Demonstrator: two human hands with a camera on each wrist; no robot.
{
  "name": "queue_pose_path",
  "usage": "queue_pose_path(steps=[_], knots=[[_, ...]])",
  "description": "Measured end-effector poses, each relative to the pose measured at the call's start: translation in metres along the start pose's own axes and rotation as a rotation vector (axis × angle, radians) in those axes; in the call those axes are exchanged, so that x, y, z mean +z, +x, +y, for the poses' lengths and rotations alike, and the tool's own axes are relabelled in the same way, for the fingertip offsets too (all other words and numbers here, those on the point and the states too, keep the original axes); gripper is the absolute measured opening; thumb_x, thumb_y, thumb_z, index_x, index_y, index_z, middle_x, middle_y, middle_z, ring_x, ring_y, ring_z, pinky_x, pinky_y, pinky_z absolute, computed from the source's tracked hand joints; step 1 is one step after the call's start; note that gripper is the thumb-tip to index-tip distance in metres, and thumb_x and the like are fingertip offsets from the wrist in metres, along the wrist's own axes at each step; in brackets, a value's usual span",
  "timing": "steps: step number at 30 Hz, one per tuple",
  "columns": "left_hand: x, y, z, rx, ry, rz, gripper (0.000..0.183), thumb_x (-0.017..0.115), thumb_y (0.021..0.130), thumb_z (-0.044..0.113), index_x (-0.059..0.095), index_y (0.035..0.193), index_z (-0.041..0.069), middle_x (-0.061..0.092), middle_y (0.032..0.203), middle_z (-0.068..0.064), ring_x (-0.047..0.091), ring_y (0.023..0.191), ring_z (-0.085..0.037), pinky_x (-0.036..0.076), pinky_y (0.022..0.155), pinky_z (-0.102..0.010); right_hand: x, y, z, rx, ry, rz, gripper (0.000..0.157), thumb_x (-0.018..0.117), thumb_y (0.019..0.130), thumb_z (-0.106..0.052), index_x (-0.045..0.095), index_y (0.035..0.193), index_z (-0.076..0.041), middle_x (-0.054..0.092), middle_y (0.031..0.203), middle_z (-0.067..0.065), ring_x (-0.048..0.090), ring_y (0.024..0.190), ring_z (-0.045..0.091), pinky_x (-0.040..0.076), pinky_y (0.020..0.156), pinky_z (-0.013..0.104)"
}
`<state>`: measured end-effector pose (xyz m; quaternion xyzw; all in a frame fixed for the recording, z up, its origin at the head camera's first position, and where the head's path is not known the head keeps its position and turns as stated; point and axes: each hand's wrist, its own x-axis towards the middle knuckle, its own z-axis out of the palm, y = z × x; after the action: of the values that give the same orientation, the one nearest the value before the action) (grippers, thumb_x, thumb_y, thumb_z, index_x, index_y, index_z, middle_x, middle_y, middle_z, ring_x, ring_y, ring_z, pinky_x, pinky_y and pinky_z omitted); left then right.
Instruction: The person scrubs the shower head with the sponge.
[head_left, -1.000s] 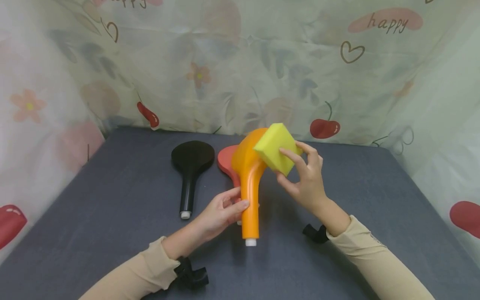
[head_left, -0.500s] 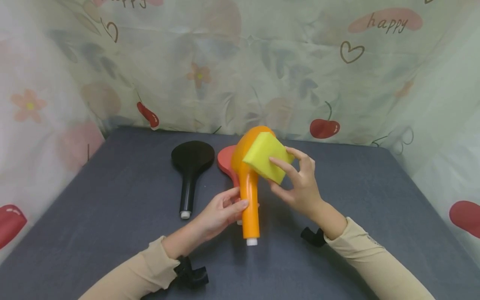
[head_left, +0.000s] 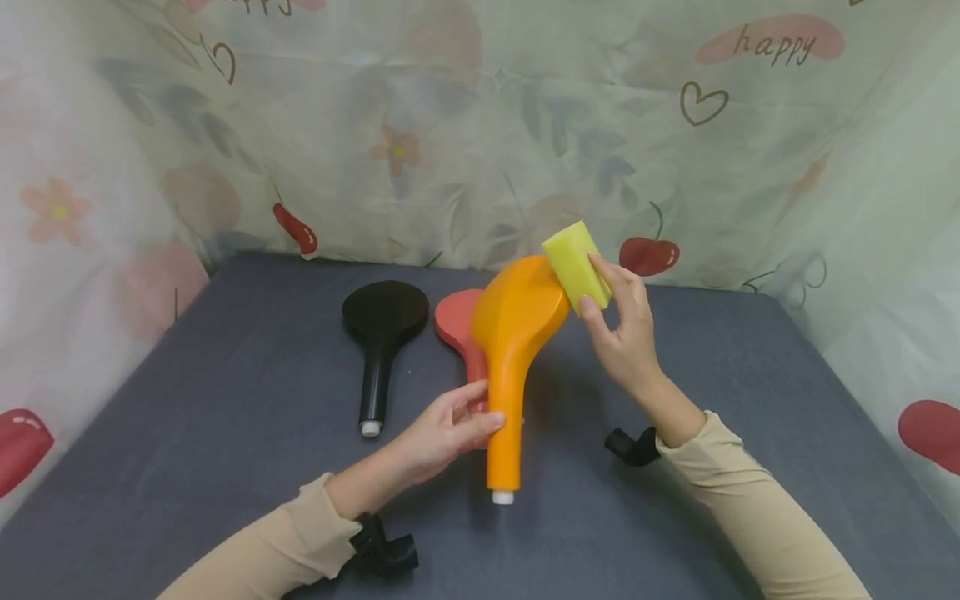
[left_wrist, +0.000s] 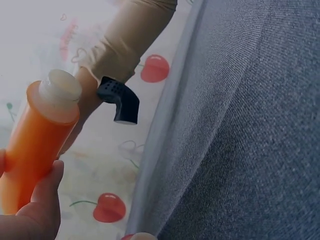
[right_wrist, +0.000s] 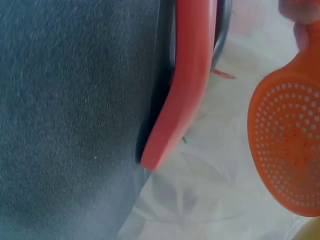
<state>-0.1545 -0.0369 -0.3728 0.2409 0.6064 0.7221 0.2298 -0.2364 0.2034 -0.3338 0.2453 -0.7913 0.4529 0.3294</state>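
An orange shower head (head_left: 517, 321) is held upright above the table by my left hand (head_left: 450, 429), whose thumb and fingers grip its handle. Its spray face, full of small holes, shows in the right wrist view, and its pale threaded end (left_wrist: 61, 90) in the left wrist view. My right hand (head_left: 626, 329) pinches a yellow sponge (head_left: 576, 265) against the upper right edge of the orange head. Behind the left hand lies a red shower head (head_left: 459, 321), its handle partly hidden. To its left rests a black shower head (head_left: 385, 315).
Dark grey cloth covers the table (head_left: 247, 400). A printed curtain (head_left: 480, 150) with cherries and flowers hangs along the back and sides. Black wrist mounts stick out below the left (head_left: 386, 550) and right (head_left: 632, 447) sleeves.
The sponge first slid down and left over the orange shower head, then moved up and right to its edge, turning. The orange head has turned slightly and lowered a little in my left hand.
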Motion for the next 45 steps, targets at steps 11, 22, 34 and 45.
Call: queue_pose_path(steps=[11,22,34,45], knots=[[-0.005,0.001,-0.001,0.009,0.011,0.064,0.069,0.062,0.090,0.026,0.027,0.144,0.003,0.053,0.119,-0.013,0.059,0.095,-0.012,0.052,0.086,-0.020,0.003,-0.012,-0.007,-0.041,0.054,-0.007,0.044,0.056,0.087,-0.011,0.051,0.130,-0.004,0.046,0.124,0.024,0.041,0.106,0.015,0.034,0.086,0.027],[-0.002,0.002,-0.001,-0.032,0.204,0.089,0.070,0.060,0.091,0.018,0.021,0.149,0.011,0.044,0.139,-0.018,0.052,0.116,-0.027,0.048,0.098,-0.033,-0.012,0.010,-0.020,0.175,0.087,-0.062,0.040,0.043,0.095,-0.009,0.049,0.134,-0.004,0.047,0.124,0.022,0.037,0.100,-0.002,0.033,0.081,0.022],[-0.001,0.003,-0.003,0.035,0.326,0.220,0.068,0.061,0.089,0.008,0.025,0.147,0.005,0.042,0.132,-0.020,0.050,0.118,-0.035,0.048,0.097,-0.042,-0.026,0.011,-0.003,0.335,0.056,-0.097,0.039,0.039,0.099,-0.022,0.048,0.135,-0.008,0.045,0.106,-0.002,0.039,0.082,0.009,0.032,0.070,0.024],[0.003,0.001,-0.003,0.069,0.508,0.294,0.066,0.065,0.086,0.005,0.032,0.143,0.001,0.049,0.119,-0.017,0.055,0.108,-0.031,0.053,0.088,-0.035,-0.027,0.024,-0.006,0.293,0.088,-0.067,0.036,0.044,0.098,-0.021,0.054,0.129,-0.008,0.048,0.099,-0.016,0.041,0.078,0.009,0.033,0.068,0.022]])
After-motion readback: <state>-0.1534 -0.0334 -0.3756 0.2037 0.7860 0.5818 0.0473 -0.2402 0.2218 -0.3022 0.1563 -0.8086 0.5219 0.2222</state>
